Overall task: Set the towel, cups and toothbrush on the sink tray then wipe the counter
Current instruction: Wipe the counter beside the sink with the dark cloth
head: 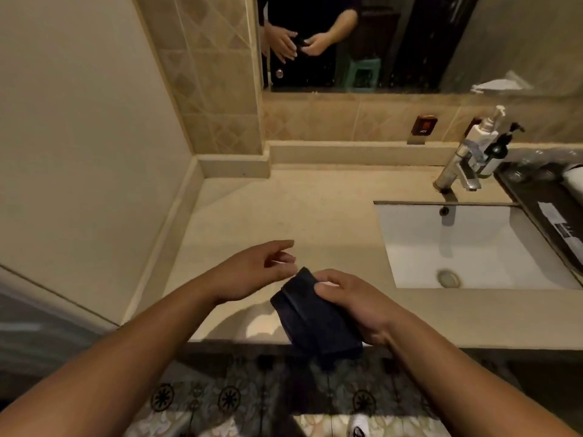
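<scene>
Right hand [350, 305] pinches a folded dark cloth [312, 320], thumb on top and fingers curled under its right edge; the cloth hangs at the front edge of the counter [284, 209], partly past it. Left hand [258, 269] is empty, fingers loosely spread, its fingertips just beside the cloth's upper corner; whether they touch it I cannot tell.

Progress, as judged: the setting-out looks done. Far to the right of the right hand, a dark tray [542, 197] sits beyond the sink basin [467, 247] with a white rolled towel [574, 181] at the frame edge and what look like clear cups [517, 173] along its back. A toothbrush can't be picked out. Wiping looks about to begin; the counter ahead of both hands is bare, with no wet streaks visible.

Around: faucet [457, 168] and pump bottles [485, 143] stand ahead and to the right of the right hand, behind the basin. Mirror [410, 42] above. Nothing blocks a sweep to the left; basin rim and faucet base would interrupt strokes to the right.
</scene>
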`<action>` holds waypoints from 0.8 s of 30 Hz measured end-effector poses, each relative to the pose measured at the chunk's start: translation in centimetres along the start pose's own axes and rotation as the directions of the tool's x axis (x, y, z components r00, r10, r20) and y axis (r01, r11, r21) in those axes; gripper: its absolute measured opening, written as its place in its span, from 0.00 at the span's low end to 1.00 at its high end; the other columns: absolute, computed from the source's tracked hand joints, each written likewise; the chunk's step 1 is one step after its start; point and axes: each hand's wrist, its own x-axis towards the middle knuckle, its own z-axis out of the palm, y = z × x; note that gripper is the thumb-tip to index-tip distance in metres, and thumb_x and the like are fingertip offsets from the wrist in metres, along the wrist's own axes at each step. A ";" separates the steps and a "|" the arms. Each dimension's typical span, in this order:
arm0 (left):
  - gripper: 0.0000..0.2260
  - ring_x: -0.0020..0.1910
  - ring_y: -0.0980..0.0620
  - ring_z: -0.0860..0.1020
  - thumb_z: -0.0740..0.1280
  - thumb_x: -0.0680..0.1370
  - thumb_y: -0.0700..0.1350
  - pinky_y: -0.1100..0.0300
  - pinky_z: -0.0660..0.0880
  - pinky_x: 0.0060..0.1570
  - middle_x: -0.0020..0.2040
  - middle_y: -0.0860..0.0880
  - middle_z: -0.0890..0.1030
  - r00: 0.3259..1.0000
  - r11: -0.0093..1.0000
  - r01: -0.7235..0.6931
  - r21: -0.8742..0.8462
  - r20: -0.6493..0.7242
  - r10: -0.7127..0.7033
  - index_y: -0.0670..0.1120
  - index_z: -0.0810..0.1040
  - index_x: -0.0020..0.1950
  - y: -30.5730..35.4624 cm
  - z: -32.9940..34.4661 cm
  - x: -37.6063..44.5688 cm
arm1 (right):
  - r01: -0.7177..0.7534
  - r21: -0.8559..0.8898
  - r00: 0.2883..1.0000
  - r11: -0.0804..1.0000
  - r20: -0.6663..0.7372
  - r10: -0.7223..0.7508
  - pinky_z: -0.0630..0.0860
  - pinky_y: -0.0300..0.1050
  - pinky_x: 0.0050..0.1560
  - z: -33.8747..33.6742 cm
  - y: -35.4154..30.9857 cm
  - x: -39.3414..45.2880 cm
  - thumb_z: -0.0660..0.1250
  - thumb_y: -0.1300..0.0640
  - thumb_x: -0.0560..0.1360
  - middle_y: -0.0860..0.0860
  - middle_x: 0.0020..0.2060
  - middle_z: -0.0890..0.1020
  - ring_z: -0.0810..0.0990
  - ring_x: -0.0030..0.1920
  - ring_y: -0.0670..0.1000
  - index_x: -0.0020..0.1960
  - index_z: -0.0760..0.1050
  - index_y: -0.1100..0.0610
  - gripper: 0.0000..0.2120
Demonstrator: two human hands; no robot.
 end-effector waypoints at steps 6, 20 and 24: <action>0.25 0.52 0.59 0.78 0.73 0.75 0.55 0.64 0.74 0.52 0.55 0.54 0.81 0.993 0.969 -0.074 0.235 0.111 0.049 0.54 0.72 0.71 5.8 -0.2 -0.3 | 0.114 -0.602 0.977 0.790 -0.076 -0.198 0.68 0.42 0.36 -1.3 -4.8 -2.1 0.71 0.46 0.73 0.46 0.32 0.76 0.72 0.32 0.42 0.43 0.71 0.54 0.13; 0.06 0.46 0.56 0.75 0.66 0.75 0.45 0.59 0.69 0.52 0.45 0.58 0.80 0.918 0.757 -0.134 0.640 -0.207 0.338 0.55 0.78 0.49 4.9 2.3 5.0 | 0.214 -0.967 0.883 0.135 0.133 -0.450 0.70 0.37 0.38 -10.5 -5.7 1.4 0.64 0.52 0.77 0.40 0.46 0.72 0.74 0.41 0.45 0.54 0.77 0.43 0.08; 0.05 0.44 0.51 0.75 0.64 0.75 0.42 0.55 0.64 0.64 0.40 0.54 0.78 0.904 0.610 0.022 0.792 -0.277 0.326 0.53 0.77 0.44 1.7 3.2 8.6 | 0.159 -0.982 0.855 -0.098 0.187 -0.484 0.71 0.41 0.34 -12.5 -4.8 6.4 0.64 0.56 0.77 0.46 0.45 0.75 0.72 0.37 0.47 0.49 0.77 0.47 0.05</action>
